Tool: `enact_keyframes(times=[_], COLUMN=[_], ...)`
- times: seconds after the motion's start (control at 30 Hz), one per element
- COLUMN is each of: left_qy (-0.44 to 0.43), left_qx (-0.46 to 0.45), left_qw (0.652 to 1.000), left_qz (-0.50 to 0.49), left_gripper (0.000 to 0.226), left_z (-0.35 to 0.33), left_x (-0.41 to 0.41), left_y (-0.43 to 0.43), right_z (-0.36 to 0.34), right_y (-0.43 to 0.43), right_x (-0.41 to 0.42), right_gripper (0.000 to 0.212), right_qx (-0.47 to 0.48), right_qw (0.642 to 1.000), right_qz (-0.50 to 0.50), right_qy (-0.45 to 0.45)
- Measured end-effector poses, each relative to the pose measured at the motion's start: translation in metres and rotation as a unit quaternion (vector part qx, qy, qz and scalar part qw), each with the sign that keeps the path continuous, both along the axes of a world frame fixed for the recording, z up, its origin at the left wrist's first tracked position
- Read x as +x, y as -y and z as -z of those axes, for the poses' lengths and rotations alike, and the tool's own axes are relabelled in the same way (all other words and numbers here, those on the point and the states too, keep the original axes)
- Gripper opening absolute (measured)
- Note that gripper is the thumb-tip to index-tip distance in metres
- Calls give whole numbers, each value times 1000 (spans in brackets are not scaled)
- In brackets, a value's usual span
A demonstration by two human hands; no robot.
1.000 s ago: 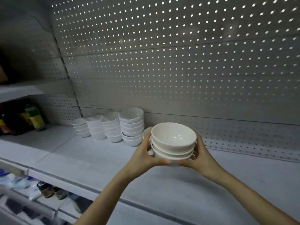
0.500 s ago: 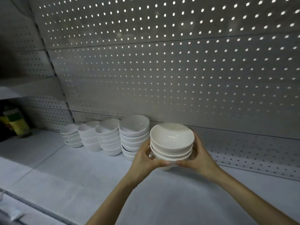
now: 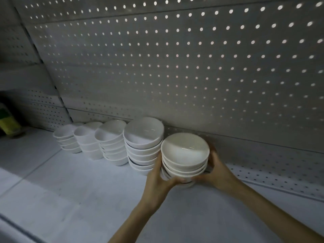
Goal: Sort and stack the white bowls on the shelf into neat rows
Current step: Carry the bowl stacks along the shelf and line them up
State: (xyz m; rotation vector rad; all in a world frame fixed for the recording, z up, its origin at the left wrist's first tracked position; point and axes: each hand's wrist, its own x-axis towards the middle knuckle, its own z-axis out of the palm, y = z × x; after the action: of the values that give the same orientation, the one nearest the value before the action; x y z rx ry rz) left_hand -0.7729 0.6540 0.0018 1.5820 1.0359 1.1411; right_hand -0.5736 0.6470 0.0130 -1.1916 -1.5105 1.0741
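A short stack of white bowls (image 3: 185,155) sits between my two hands, low over the white shelf (image 3: 87,199) and close to the back panel. My left hand (image 3: 158,179) grips its left side and my right hand (image 3: 216,171) grips its right side. Whether its base touches the shelf is hidden by my fingers. Just left of it stands a taller stack of white bowls (image 3: 142,144), almost touching. Further left, three more bowl stacks (image 3: 110,142) (image 3: 88,140) (image 3: 67,138) line the back wall in a row.
A perforated grey back panel (image 3: 192,67) rises right behind the stacks. A green and yellow package (image 3: 7,122) stands at the far left on the shelf. Bare shelf surface stretches in front of the row and to the right of my hands.
Both hands have carried the held stack forward and down toward the back wall, ending beside the tallest stack. The view has closed in on the shelf.
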Motion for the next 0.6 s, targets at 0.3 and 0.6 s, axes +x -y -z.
enact_keyframes(times=[0.3,0.6], left_qy=[8,-8], left_qx=[-1,7], left_qw=[1000,999], left_qz=[-18,-49], left_gripper=[94,95], left_z=[10,15], left_x=[6,9], left_y=[-1,-2], right_z=[12,17], right_y=[-13,-13], right_x=[6,9], right_gripper=[98,99], right_qx=[-31,-41], right_qw=[999,999], right_qz=[0,-13], right_qy=[9,3])
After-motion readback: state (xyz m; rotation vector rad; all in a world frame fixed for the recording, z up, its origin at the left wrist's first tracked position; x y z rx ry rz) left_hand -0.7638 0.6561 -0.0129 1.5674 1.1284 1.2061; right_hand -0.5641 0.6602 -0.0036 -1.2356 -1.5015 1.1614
